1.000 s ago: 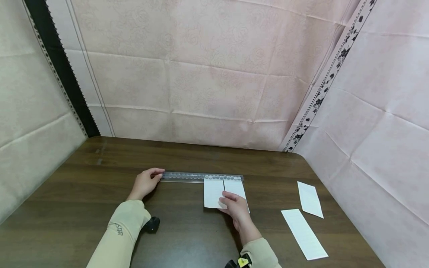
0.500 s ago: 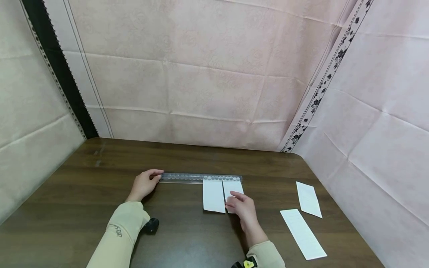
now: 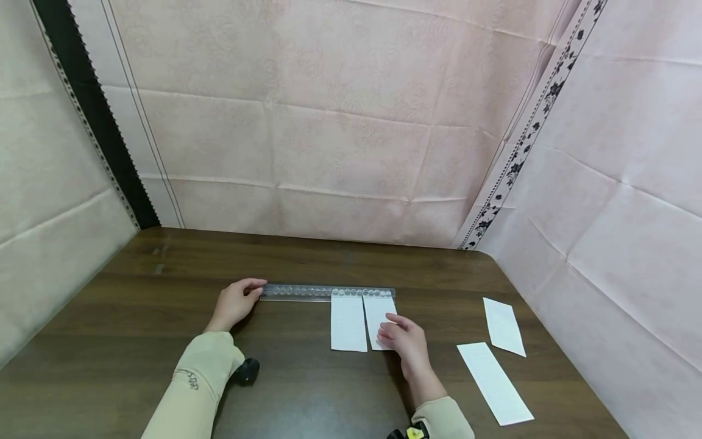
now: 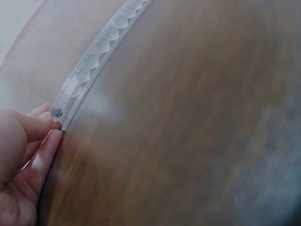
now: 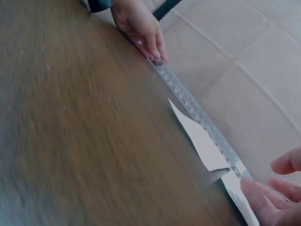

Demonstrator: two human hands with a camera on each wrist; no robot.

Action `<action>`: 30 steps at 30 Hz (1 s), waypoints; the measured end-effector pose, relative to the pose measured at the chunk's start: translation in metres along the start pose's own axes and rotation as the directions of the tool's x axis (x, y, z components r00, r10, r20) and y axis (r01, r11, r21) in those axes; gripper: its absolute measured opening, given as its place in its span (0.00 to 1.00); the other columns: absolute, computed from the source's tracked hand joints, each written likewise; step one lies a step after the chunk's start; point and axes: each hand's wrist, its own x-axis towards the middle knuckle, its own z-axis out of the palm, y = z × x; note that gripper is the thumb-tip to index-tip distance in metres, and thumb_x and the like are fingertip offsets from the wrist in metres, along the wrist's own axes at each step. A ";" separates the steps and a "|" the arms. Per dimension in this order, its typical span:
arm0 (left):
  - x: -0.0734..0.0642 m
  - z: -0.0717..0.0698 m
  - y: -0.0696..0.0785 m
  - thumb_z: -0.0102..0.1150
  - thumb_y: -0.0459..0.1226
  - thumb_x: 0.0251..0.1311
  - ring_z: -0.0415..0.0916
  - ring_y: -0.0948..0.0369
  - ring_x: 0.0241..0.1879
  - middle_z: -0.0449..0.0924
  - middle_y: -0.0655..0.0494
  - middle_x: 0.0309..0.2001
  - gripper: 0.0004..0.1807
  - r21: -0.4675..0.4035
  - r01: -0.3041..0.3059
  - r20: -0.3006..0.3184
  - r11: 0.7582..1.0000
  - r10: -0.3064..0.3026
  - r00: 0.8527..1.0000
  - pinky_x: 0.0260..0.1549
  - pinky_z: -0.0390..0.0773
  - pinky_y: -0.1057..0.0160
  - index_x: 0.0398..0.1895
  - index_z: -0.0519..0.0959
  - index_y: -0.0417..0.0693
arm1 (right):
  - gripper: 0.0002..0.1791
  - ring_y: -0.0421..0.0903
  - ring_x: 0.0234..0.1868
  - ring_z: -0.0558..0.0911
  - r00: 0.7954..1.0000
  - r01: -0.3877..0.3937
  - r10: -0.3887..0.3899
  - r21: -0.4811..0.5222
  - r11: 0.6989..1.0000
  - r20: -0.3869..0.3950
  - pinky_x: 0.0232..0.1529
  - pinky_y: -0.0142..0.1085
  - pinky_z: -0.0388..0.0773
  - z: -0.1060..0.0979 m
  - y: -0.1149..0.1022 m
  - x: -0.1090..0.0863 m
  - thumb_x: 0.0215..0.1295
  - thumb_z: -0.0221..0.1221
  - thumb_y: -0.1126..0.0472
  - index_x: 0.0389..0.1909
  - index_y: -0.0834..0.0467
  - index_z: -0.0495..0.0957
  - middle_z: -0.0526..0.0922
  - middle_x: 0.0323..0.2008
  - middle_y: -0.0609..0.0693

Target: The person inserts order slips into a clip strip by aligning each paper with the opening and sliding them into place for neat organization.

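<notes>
Left forearm: enters from the bottom edge in a pale sleeve (image 3: 192,378) and reaches forward, the wrist low over the surface (image 3: 296,390).
Left hand: thumb and fingers nearly closed in a pinch on the left end of the clear ruler (image 3: 301,292); the left hand (image 3: 233,308) has hold of that end only.
Right forearm: comes up from the lower right, angled inward, a strapped device (image 3: 415,431) at the cuff.
Right hand: the right hand (image 3: 408,341) is partly open, its fingers loosely bent and spread, the fingertips over the outer edge of the right slip (image 3: 378,308); it shows no grip on anything.
Ruler: runs crosswise from the left hand's fingertips to just beyond the right hand's, a row of round shapes along it.
Two white slips: the right slip lies beside and partly behind the right hand; the left slip (image 3: 348,323) is next to it, across a narrow gap that widens toward the person. The far ends of both meet the ruler.
Farther right: a short white piece (image 3: 504,326) and a long white strip (image 3: 495,384) lie apart from the hands.
Beyond: pale patterned cloth (image 3: 329,122) hangs behind the surface.
</notes>
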 end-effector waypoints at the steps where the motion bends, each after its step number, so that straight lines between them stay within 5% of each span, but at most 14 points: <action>1: 0.000 0.000 0.000 0.50 0.36 0.67 0.70 0.45 0.53 0.75 0.42 0.53 0.15 0.000 0.000 0.000 1.000 0.000 1.000 0.51 0.68 0.45 0.53 0.77 0.43 | 0.20 0.47 0.31 0.82 1.000 0.002 -0.002 -0.004 1.000 -0.003 0.36 0.36 0.80 -0.001 0.000 0.000 0.60 0.56 0.72 0.51 0.78 0.70 0.80 0.33 0.62; 30: -0.001 -0.001 -0.002 0.50 0.35 0.66 0.71 0.45 0.51 0.76 0.42 0.51 0.14 0.002 -0.032 -0.010 0.999 0.032 0.999 0.49 0.68 0.45 0.52 0.78 0.42 | 0.19 0.47 0.33 0.82 0.998 0.006 -0.010 -0.061 0.998 -0.059 0.36 0.36 0.80 -0.038 0.002 -0.001 0.62 0.56 0.70 0.52 0.77 0.70 0.81 0.34 0.60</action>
